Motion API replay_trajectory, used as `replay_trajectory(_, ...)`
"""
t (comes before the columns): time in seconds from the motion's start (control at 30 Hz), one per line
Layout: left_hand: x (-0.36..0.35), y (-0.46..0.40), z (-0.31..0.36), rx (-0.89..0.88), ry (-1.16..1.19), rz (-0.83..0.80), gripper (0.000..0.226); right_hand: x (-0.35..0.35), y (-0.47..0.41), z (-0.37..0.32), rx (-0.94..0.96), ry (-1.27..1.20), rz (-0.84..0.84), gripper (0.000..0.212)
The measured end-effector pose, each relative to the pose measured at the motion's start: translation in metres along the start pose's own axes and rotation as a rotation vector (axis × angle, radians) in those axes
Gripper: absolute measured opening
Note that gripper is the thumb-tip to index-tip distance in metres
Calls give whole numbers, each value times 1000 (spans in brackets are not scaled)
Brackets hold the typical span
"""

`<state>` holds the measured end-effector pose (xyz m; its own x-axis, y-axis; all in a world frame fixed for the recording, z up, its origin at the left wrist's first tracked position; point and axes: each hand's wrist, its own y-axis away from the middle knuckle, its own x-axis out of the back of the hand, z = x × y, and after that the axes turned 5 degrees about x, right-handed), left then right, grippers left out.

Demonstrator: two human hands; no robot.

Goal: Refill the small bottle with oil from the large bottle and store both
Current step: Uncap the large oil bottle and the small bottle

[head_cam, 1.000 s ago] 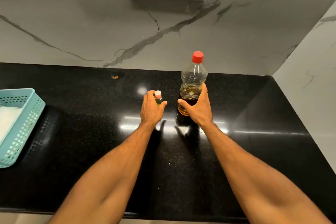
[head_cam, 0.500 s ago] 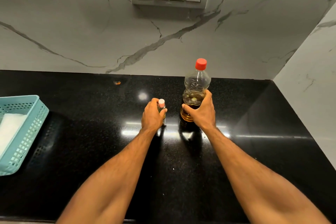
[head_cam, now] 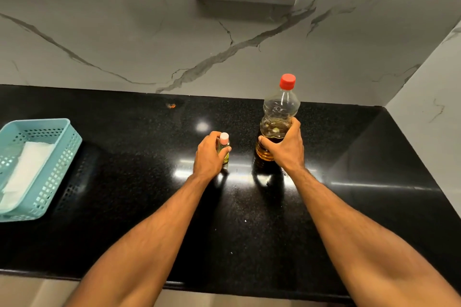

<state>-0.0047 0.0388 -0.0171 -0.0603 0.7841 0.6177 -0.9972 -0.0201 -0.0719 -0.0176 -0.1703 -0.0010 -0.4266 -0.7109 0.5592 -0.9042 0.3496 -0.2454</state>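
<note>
Small bottle (head_cam: 225, 149) gripped in left hand (head_cam: 209, 157), large oil bottle (head_cam: 275, 124) clasped by right hand (head_cam: 284, 148): keep both upright, uncap before pouring slowly.

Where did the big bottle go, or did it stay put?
No. The big bottle stands just as far right of the orange speck as before.

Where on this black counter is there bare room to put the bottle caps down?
Bare counter lies between the blue basket and the left hand, and more from the right hand toward the corner wall. The strip behind the bottles is free too. It is tight only between the small bottle and large bottle.
</note>
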Motion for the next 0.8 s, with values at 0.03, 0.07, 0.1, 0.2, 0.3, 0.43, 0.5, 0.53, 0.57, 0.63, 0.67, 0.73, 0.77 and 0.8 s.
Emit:
replay_trajectory(0.03,5,4,-3,-6,10,3,28,0,0,0,-3,-4,-4,97)
replay_trajectory(0.07,9,9,-6,-12,22,1,28,0,0,1,-6,-12,-8,97)
replay_trajectory(0.1,14,15,-9,-18,38,-7,28,0,0,1,-8,-19,-12,97)
replay_trajectory(0.2,30,39,-23,-33,65,-18,27,-1,1,0,-9,-28,-8,97)
replay_trajectory(0.3,45,66,-43,13,104,15,26,-2,3,0,1,-20,3,95)
replay_trajectory(0.43,56,84,-57,40,94,56,31,-4,2,0,1,-23,13,94)
replay_trajectory(0.5,57,83,-56,40,90,56,32,-5,1,0,-4,-27,16,95)
replay_trajectory(0.53,56,82,-56,40,82,53,32,-5,1,0,-7,-30,16,96)
replay_trajectory(0.57,56,82,-55,39,69,52,33,-6,0,0,-10,-33,14,97)
replay_trajectory(0.63,55,83,-56,37,46,53,34,-6,0,-1,-24,-36,5,101)
replay_trajectory(0.67,55,83,-56,38,42,54,34,-6,-1,-1,-30,-41,0,102)
replay_trajectory(0.73,55,83,-57,33,39,55,34,-5,-2,-1,-35,-45,-4,104)
replay_trajectory(0.77,55,83,-57,29,41,52,34,-5,-3,-1,-35,-46,-5,104)
replay_trajectory(0.8,55,82,-56,26,45,48,34,-4,-3,-1,-34,-49,-7,104)
